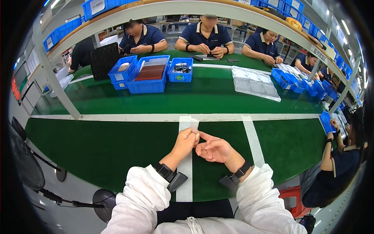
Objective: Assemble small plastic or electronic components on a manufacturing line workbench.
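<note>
Over the green tabletop in front of me my two hands meet. My left hand (184,145) is closed, with thumb and fingers pressed together around a small translucent whitish piece of film (195,124) that sticks out above the knuckles. From the right comes my right hand (216,149), palm partly turned up. Its index finger stretches to the left hand's fingertips and touches there, while the other fingers are loosely bent and apart, with nothing visible in them. Behind and below the left hand, a pale tape strip (184,183) runs along the table.
A second pale strip (253,140) lies to the right. Beyond the white rail (156,117) stand a blue bin with brown sheets (148,86), a smaller blue bin (180,77) and a clear tray (255,84). Co-workers sit opposite; another person (335,167) sits at right.
</note>
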Tool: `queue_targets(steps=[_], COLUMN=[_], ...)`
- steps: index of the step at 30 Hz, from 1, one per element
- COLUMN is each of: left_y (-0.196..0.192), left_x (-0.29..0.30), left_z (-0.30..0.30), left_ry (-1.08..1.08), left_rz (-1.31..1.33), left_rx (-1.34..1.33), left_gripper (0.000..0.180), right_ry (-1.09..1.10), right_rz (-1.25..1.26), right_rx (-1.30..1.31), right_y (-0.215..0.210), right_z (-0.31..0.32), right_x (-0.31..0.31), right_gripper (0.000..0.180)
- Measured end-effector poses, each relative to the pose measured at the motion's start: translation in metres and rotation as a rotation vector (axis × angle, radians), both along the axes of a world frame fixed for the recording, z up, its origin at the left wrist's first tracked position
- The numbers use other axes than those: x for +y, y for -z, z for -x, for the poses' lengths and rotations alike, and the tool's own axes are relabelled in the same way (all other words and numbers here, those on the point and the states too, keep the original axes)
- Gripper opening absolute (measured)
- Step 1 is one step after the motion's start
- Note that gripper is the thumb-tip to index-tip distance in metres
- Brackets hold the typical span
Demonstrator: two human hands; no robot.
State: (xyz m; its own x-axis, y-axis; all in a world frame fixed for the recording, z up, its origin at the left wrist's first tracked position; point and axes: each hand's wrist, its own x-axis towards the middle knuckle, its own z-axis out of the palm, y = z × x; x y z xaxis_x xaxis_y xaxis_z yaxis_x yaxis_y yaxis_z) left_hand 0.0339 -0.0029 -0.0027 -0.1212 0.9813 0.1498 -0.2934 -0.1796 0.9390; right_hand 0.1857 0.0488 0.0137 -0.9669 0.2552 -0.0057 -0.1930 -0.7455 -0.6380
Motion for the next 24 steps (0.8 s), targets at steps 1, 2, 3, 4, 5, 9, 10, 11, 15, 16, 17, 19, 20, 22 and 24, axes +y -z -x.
queue_targets(steps=[1, 2, 3, 4, 5, 9, 10, 11, 15, 16, 17, 19, 20, 22, 24], left_y=[0.001, 0.003, 0.004, 0.004, 0.005, 0.01, 0.012, 0.013, 0.009, 0.006, 0.006, 0.003, 0.002, 0.005, 0.007], left_x=[-0.001, 0.0, 0.002, 0.003, 0.004, 0.008, 0.008, 0.008, 0.007, 0.005, 0.004, 0.001, 0.0, 0.001, 0.001], left_z=[0.001, 0.002, 0.002, 0.001, -0.001, 0.0, 0.0, 0.001, -0.001, -0.002, 0.0, 0.002, 0.002, 0.004, 0.004], left_ry=[-0.003, 0.0, 0.006, 0.006, -0.011, -0.113, -0.126, -0.133, -0.137, -0.137, -0.117, -0.076, -0.027, 0.019, 0.068], left_rz=[0.0, -0.007, -0.015, -0.016, -0.009, 0.043, 0.044, 0.071, 0.033, -0.027, -0.105, -0.051, 0.001, 0.019, 0.042], left_rx=[-0.001, 0.0, 0.003, 0.002, 0.024, 0.242, 0.239, 0.276, 0.304, 0.287, 0.275, 0.178, 0.087, 0.026, -0.033], left_gripper=[0.015, 0.016, 0.017, 0.017, 0.018, 0.018, 0.018, 0.018, 0.018, 0.021, 0.017, 0.016, 0.015, 0.014, 0.015], right_ry=[0.01, 0.02, 0.02, 0.039, 0.057, 0.466, 0.453, 0.453, 0.437, 0.382, 0.373, 0.364, 0.364, 0.456, 0.55], right_rz=[-0.039, -0.077, -0.078, -0.089, -0.101, -0.294, -0.296, -0.407, -0.698, -0.81, -0.86, -0.889, -0.916, -1.107, -1.289], right_rx=[-0.022, -0.044, -0.044, -0.044, -0.044, -0.069, -0.069, -0.083, -0.136, -0.164, -0.205, -0.251, -0.294, -0.218, -0.137], right_y=[0.0, 0.0, 0.0, -0.001, -0.002, -0.009, -0.011, -0.012, -0.008, -0.006, -0.003, -0.003, -0.002, 0.001, 0.002], right_z=[0.001, 0.002, 0.002, 0.002, 0.002, 0.005, 0.005, 0.002, 0.003, 0.003, 0.005, 0.007, 0.007, 0.009, 0.01], right_x=[-0.001, -0.002, -0.002, -0.003, -0.003, -0.009, -0.009, -0.009, -0.014, -0.015, -0.017, -0.018, -0.018, -0.018, -0.018], right_gripper=[0.059, 0.06, 0.06, 0.061, 0.062, 0.063, 0.063, 0.064, 0.06, 0.057, 0.052, 0.053, 0.054, 0.053, 0.052])
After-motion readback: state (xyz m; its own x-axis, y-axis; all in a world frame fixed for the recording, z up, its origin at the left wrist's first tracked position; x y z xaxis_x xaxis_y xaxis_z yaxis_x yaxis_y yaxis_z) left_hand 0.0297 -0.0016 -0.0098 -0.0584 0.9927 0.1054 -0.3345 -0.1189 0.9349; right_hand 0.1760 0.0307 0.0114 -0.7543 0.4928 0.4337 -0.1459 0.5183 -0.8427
